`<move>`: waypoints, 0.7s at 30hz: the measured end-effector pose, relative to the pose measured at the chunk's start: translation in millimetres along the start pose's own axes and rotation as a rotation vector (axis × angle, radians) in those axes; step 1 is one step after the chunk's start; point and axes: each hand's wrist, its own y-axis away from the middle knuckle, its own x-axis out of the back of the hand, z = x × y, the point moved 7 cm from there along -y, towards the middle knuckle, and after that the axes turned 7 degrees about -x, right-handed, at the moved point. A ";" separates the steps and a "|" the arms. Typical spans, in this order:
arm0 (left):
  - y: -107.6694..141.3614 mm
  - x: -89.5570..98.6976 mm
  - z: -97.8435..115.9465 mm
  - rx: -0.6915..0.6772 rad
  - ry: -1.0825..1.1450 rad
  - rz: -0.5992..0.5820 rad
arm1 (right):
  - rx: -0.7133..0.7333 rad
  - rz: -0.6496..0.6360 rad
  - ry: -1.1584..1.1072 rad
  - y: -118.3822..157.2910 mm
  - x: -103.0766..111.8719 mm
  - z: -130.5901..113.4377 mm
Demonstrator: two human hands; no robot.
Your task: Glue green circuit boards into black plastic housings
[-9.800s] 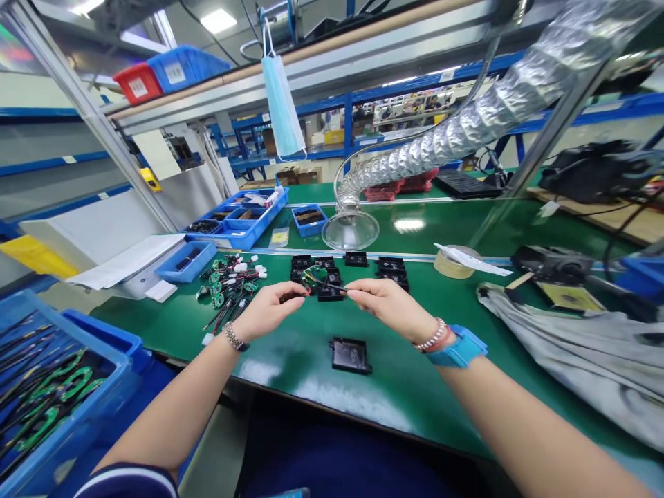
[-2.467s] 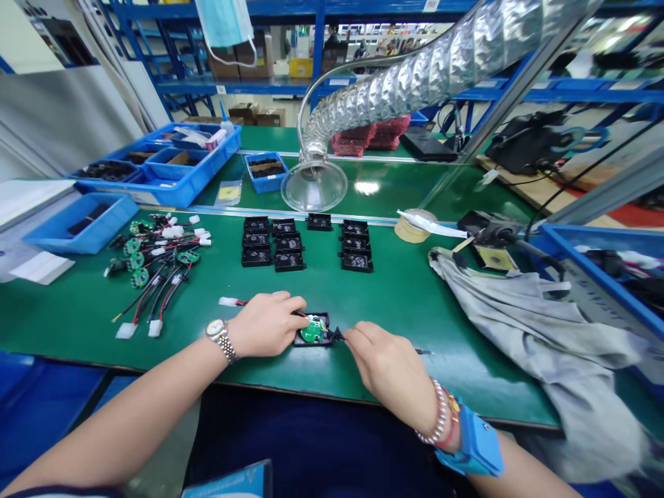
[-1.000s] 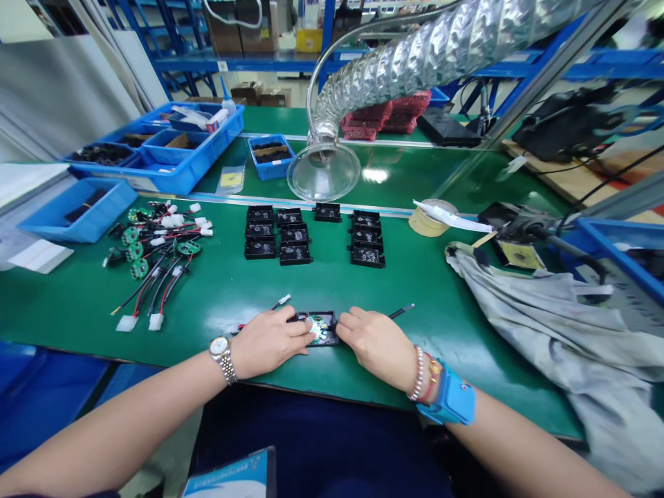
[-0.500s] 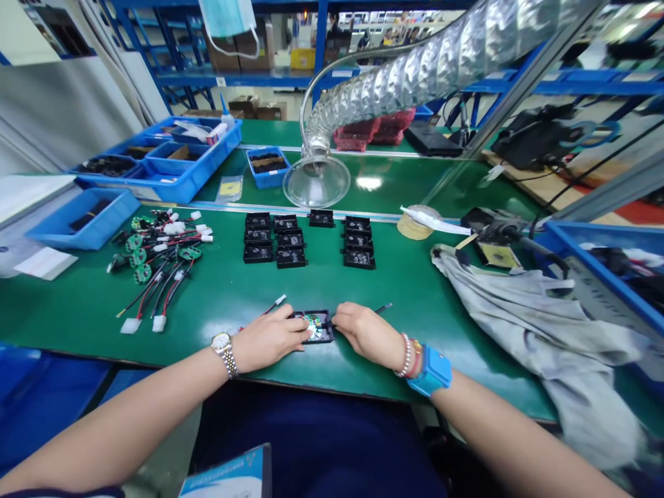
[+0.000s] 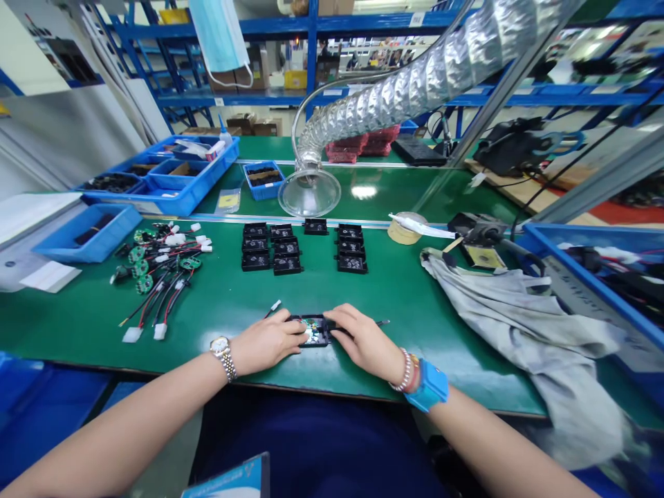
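Note:
A small black plastic case (image 5: 322, 340) lies near the front edge of the green bench, with a green circuit board (image 5: 312, 332) inside it. My left hand (image 5: 270, 344) grips the case's left end, its fingertips pressing on the board. A thin lead with a white connector (image 5: 276, 304) sticks out behind that hand. At the right end, my right hand (image 5: 363, 344) has fingers and thumb closed around a black cable (image 5: 382, 323) where it meets the case; the cable's tip shows beyond the knuckles. Fingers partly hide the board and the cable.
Several black cases (image 5: 286, 254) stand in groups behind my hands. Wired circuit boards (image 5: 144, 268) are heaped at left, near blue bins (image 5: 89, 238). A fume extractor hood (image 5: 310, 194) hangs over the bench. Tape roll (image 5: 403, 232) and grey cloth (image 5: 482, 304) lie right.
The fingers of my right hand have shifted from a tight pinch beside the case to reaching over its right edge. My left hand stays on the case. The head view has tilted slightly upward.

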 end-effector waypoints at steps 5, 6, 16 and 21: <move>0.0 -0.5 0.4 -0.023 0.020 0.015 | 0.027 -0.055 0.216 5.9 -5.7 -11.8; -0.2 -0.5 -0.1 -0.030 0.022 0.012 | 0.026 -0.070 0.248 4.6 -7.2 -13.3; -1.7 5.6 -2.1 -0.071 0.015 -0.001 | 0.124 -0.066 0.330 -1.4 -15.9 -23.3; -1.6 3.2 -4.9 -0.056 0.072 0.009 | 0.120 -0.073 0.285 -1.1 -20.3 -23.0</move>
